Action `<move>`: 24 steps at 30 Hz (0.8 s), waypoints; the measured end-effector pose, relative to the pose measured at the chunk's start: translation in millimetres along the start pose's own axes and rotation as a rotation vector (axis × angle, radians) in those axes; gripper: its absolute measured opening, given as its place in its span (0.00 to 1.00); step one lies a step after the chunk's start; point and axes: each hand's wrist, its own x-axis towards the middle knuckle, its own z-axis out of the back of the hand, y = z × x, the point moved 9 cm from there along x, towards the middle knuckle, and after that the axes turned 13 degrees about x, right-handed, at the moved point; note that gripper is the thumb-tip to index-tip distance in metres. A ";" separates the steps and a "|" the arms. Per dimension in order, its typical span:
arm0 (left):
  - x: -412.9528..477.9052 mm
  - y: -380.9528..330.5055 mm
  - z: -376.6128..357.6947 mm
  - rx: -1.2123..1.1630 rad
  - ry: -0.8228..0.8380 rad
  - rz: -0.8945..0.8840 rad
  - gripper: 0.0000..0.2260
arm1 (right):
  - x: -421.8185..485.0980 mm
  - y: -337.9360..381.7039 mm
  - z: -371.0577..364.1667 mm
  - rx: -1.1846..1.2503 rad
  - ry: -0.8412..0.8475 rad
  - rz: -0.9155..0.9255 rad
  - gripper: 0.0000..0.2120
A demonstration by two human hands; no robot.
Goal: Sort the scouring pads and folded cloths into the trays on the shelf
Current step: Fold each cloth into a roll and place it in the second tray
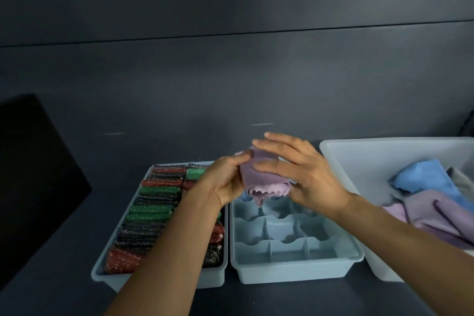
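Note:
A lilac cloth (pixel 264 182) is held above the far end of the divided blue tray (pixel 295 272). My left hand (pixel 228 179) pinches its left edge. My right hand (pixel 297 174) lies over its right side with the fingers spread, the thumb under it. A bit of blue cloth (pixel 245 196) shows in a far compartment; the near compartments hold nothing. To the left, a blue tray (pixel 115 278) is packed with rows of red, green and dark scouring pads (pixel 151 213).
A large pale bin (pixel 359 161) at the right holds loose blue (pixel 431 179), lilac (pixel 436 215) and grey cloths. A dark panel (pixel 33 174) stands at the left. The trays sit on a dark shelf (pixel 282 300) against a dark back wall.

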 end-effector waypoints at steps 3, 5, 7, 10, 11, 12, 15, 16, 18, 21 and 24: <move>-2.5 8.6 2.5 0.111 -0.044 0.003 0.11 | 6.9 -9.6 16.7 0.334 -0.197 -0.283 0.07; -2.0 9.3 8.4 0.274 -0.114 -0.052 0.18 | 4.0 -29.2 15.1 0.650 -0.303 -0.596 0.06; -4.9 8.4 0.7 0.316 -0.054 -0.093 0.34 | -3.7 -45.1 4.3 0.885 -0.346 -0.829 0.05; -16.0 -2.4 -14.5 0.346 0.036 -0.204 0.38 | -10.0 -53.0 -1.2 0.968 -0.353 -0.961 0.01; -20.9 -9.1 -16.2 0.391 0.001 -0.258 0.31 | -11.4 -53.7 -1.9 0.986 -0.366 -0.974 0.01; -24.9 -15.4 -16.0 0.424 -0.053 -0.310 0.24 | -13.0 -53.9 -2.1 1.004 -0.384 -0.986 0.01; -31.0 -25.3 -6.3 0.381 -0.187 -0.417 0.10 | -19.6 -55.2 -6.6 1.091 -0.384 -1.013 0.03; -32.7 -27.6 -3.9 0.357 -0.198 -0.438 0.09 | -21.6 -55.7 -8.4 1.129 -0.370 -1.009 0.04; -33.6 -29.1 -2.6 0.336 -0.174 -0.455 0.09 | -23.0 -55.4 -9.8 1.218 -0.343 -0.959 0.05; -35.3 -31.7 -6.2 0.341 -0.096 -0.469 0.06 | -19.1 -49.4 -8.1 1.305 -0.324 -0.883 0.09; -36.3 -31.6 -5.9 0.322 -0.044 -0.469 0.13 | -17.0 -47.9 -5.5 1.266 -0.342 -0.869 0.11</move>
